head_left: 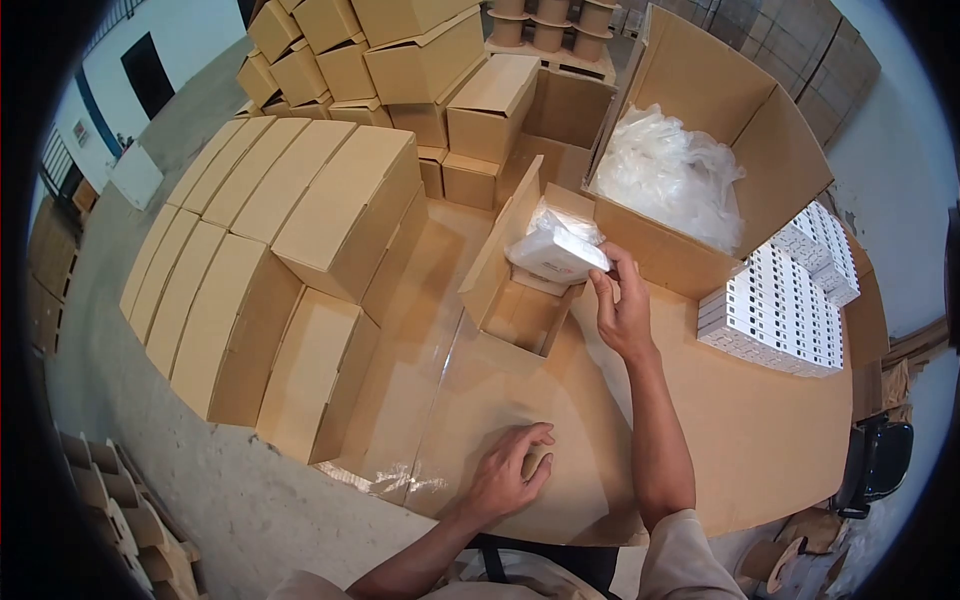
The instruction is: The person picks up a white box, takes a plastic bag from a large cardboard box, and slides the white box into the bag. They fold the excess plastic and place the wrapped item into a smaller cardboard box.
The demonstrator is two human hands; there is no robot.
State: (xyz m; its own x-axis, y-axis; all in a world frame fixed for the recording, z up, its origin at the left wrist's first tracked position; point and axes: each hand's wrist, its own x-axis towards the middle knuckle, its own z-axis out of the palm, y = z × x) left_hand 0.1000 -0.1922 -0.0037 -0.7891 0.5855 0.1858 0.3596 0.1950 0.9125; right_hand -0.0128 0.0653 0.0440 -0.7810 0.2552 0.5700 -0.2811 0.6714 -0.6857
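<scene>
My right hand (624,300) pinches the right end of a small white box (560,256) with faint print on its face. The white box is tilted above an open brown carton (482,290), whose flap stands up on the left. Behind it, crumpled clear plastic (565,220) shows in the carton's far part, while bare cardboard bottom shows at the near end. My left hand (512,470) rests low over the table, nearer to me than the carton, with loosely curled fingers, thumb apart and nothing held.
Closed brown cartons (235,290) are stacked at the left of the cardboard-covered table (740,440). A large open box (690,265) of clear plastic bags (670,175) stands behind right. Stacked small white boxes (775,315) sit at the right. More cartons (420,60) are piled at the back.
</scene>
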